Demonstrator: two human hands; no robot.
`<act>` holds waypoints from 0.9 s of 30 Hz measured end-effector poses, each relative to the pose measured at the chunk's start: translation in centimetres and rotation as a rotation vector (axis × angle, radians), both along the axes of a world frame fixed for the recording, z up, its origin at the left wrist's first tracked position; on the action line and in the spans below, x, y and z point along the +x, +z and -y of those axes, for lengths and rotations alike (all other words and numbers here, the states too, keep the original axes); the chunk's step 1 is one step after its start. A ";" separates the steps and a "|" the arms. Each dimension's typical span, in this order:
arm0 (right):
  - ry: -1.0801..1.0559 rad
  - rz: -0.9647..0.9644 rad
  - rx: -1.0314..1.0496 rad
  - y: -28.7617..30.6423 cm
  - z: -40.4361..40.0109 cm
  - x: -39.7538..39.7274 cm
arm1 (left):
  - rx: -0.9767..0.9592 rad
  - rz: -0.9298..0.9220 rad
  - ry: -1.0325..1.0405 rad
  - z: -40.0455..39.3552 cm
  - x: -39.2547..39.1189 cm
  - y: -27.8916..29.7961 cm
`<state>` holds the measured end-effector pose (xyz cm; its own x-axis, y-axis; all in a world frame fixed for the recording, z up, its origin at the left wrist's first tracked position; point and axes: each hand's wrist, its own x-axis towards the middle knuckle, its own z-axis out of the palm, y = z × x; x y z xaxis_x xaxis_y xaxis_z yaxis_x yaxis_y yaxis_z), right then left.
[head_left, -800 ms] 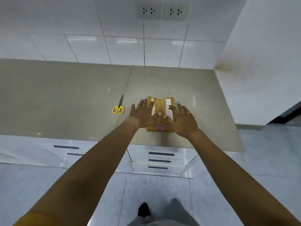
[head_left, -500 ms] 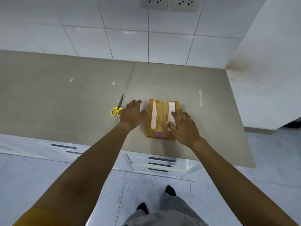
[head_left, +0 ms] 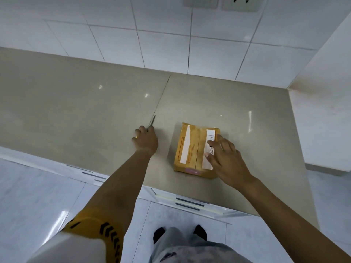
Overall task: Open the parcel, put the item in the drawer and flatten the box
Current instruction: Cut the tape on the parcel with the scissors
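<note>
The flat tan cardboard parcel with white label strips and clear tape [head_left: 196, 149] lies on the beige stone countertop [head_left: 76, 111], near its front edge and a little right of the person's middle. Its long axis runs away from the person, front edge to wall, and the taped seam down its middle follows the same line.

The right hand [head_left: 226, 158] is the nearer of the two: its fingers are spread and fairly straight, laid over the right-hand label strip, seemingly steadying the parcel rather than gripping it. Whether the palm bears down I cannot tell.

The left hand [head_left: 146, 138] is well apart from the parcel, off to its left, with fingers curled round the yellow-handled steel scissors [head_left: 152, 121]. Only a sliver of yellow shows by the knuckles; the blades stick out beyond the hand, pointing toward the wall, roughly parallel to the parcel's seam and lying along the dark joint in the countertop.

So the parcel is not yet opened, and I judge the cutting comes next: the scissors must travel rightward to the seam, and since blades and seam already point the same way, little turning should be needed. The white drawers with dark slot handles [head_left: 190, 203] sit below the countertop, directly under the parcel.
</note>
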<state>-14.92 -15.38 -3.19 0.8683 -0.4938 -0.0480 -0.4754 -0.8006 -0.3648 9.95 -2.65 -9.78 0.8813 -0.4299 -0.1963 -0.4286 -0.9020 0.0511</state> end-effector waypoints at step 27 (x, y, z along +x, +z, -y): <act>0.028 -0.040 0.223 -4.9 0.2 0.9 | -0.158 -0.241 -0.914 -6.3 -6.4 4.5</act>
<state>-14.06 -15.58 -8.08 0.8766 -0.4431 -0.1876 -0.4719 -0.7153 -0.5155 3.52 3.69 -5.25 0.1353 -0.9684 -0.2093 -0.9254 -0.1990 0.3225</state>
